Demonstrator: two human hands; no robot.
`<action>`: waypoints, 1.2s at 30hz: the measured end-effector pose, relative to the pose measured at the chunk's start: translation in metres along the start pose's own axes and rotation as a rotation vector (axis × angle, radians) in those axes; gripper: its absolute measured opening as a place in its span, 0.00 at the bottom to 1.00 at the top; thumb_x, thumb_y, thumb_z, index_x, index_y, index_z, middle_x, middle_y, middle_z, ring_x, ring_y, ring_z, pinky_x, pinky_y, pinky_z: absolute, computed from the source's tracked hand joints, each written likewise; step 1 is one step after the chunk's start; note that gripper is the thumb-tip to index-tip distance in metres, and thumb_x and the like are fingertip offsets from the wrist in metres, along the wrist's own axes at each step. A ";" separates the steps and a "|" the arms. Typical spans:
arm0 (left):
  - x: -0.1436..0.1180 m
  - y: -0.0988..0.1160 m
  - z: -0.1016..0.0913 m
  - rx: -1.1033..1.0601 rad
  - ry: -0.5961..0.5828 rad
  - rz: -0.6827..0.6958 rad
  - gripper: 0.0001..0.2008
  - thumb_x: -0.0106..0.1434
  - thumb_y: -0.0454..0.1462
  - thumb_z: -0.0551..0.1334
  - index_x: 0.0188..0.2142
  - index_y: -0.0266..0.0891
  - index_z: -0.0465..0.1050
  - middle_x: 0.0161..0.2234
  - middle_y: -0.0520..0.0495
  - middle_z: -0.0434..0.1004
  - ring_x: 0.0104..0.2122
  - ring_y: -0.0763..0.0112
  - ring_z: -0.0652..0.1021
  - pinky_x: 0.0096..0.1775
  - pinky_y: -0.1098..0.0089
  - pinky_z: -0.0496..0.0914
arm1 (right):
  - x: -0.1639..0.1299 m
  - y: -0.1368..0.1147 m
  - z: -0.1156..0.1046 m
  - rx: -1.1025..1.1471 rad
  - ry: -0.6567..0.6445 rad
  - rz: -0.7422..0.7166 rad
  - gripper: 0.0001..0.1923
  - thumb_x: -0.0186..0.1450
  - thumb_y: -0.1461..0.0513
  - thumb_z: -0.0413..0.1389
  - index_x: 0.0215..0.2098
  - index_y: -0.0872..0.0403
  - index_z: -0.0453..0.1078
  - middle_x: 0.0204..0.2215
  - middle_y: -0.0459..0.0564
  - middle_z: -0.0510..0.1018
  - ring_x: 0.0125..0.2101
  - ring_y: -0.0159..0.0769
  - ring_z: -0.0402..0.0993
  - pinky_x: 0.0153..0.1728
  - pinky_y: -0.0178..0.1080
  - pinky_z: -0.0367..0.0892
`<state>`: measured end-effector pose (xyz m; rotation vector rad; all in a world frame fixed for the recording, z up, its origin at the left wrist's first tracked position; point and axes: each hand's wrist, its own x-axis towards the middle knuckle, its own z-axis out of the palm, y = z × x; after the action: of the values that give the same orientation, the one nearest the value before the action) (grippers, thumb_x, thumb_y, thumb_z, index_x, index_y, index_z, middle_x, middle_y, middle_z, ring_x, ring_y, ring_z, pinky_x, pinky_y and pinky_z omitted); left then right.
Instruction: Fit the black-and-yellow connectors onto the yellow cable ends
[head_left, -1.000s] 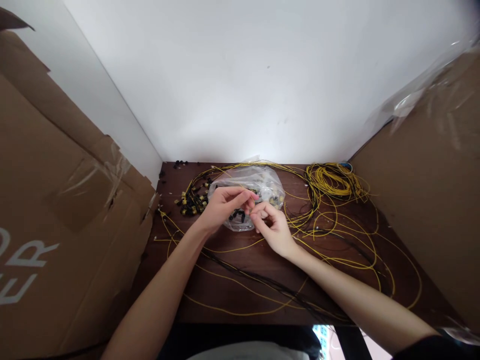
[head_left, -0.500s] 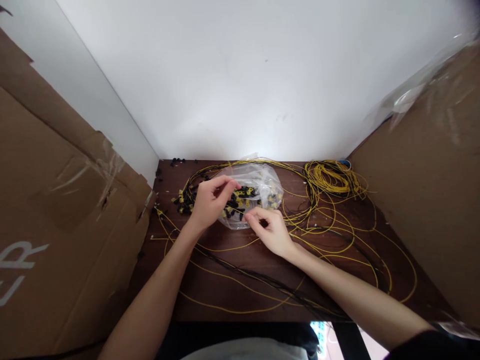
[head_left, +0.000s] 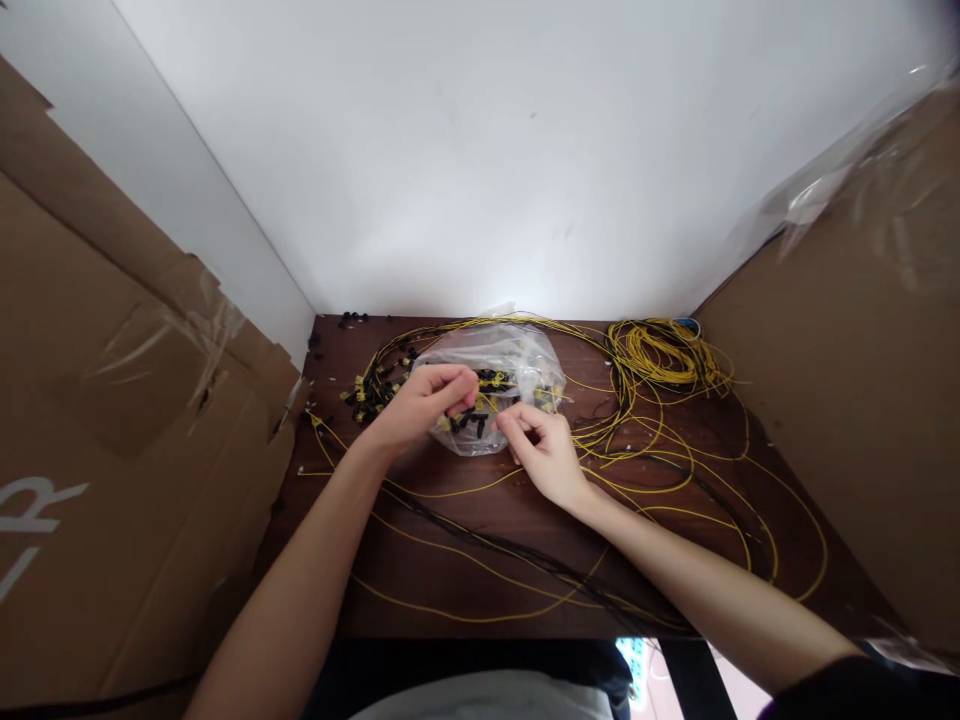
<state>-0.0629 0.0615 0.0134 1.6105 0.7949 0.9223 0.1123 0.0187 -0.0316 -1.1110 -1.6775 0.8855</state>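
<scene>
Clear plastic marked the centre of your work: one plastic bag (head_left: 499,385) of small black and yellow connectors lay on the dark tabletop (head_left: 465,560), toward the wall. Your two hands met at the near edge of that bag. Your left hand (head_left: 420,405) reached in from the left with the wrist low, fingers curled inward and closed narrowly on the bag's front edge, thumb against forefinger. Your right hand (head_left: 544,455) came from the right of the bag with the forearm stretched across the tabletop, fingers bent and pinched together on something tiny; I could not tell what it was. The fingertips of both hands were near each other, just in front of the bag.

Left of the bag sat one cluster of connectors (head_left: 371,390) on wire ends. Right of the bag lay one coil of yellow wire (head_left: 664,355), with loose yellow wires (head_left: 697,490) looping out from it. Two cardboard panels stood either side of the bag: one left (head_left: 112,420), one right (head_left: 855,370).
</scene>
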 end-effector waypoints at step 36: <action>0.006 -0.011 0.023 -0.105 0.252 -0.008 0.16 0.62 0.43 0.58 0.42 0.35 0.77 0.47 0.41 0.76 0.45 0.62 0.76 0.46 0.63 0.72 | 0.000 -0.001 0.001 -0.098 -0.097 -0.016 0.16 0.65 0.57 0.48 0.26 0.56 0.70 0.14 0.41 0.65 0.16 0.27 0.60 0.22 0.31 0.57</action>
<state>-0.0406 0.0586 0.0006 1.4161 0.9090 1.1567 0.1114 0.0189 -0.0312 -1.1345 -1.8237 0.8674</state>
